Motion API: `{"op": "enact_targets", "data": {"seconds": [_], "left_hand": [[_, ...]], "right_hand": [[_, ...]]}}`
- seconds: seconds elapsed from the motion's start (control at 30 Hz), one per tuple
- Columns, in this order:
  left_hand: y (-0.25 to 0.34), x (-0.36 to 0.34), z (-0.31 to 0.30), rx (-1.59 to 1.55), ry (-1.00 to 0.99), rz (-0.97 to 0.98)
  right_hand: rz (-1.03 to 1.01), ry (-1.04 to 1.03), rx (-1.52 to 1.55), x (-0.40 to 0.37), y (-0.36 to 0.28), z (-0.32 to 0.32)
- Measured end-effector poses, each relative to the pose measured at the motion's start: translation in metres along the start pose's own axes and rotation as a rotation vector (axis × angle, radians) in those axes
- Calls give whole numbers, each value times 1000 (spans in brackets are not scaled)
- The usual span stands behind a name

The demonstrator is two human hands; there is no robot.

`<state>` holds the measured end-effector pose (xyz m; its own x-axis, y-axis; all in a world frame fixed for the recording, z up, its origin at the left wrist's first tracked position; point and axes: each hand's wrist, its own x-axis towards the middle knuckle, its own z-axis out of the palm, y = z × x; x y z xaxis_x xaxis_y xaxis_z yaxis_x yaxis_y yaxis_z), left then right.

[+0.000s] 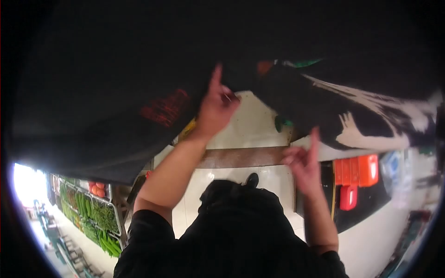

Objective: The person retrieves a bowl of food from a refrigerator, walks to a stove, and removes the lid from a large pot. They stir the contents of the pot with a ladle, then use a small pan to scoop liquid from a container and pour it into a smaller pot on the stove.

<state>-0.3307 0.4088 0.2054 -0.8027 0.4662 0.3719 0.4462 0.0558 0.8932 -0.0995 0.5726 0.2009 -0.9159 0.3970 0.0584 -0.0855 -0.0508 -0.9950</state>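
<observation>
A dark cloth curtain hangs across the top in two panels with a gap between them. My left hand (pixel 217 110) is at the inner edge of the left panel (pixel 111 116), which bears red markings. Its index finger points up against the dark cloth and its other fingers are bent. My right hand (pixel 305 164) is lower, near the bottom edge of the right panel (pixel 301 99), which has a pale painted figure. Its index finger stretches upward, with the thumb and other fingers loosely bent and apart. Neither hand shows anything held. Both are slightly blurred.
Beyond the gap lies a pale tiled floor, crossed by a brown threshold strip (pixel 245 157). To the left stands a rack (pixel 121 222) of trays with green vegetables and some round orange-red produce. Orange-red containers (pixel 347 171) are on a dark surface at right.
</observation>
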Motion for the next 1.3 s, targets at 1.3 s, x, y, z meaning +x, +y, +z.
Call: {"op": "enact_targets", "data": {"seconds": [1.3], "left_hand": [[-560,297,-251,534,507,-1677]], "right_hand": [[352,-964,-473,1181,505,95]]}}
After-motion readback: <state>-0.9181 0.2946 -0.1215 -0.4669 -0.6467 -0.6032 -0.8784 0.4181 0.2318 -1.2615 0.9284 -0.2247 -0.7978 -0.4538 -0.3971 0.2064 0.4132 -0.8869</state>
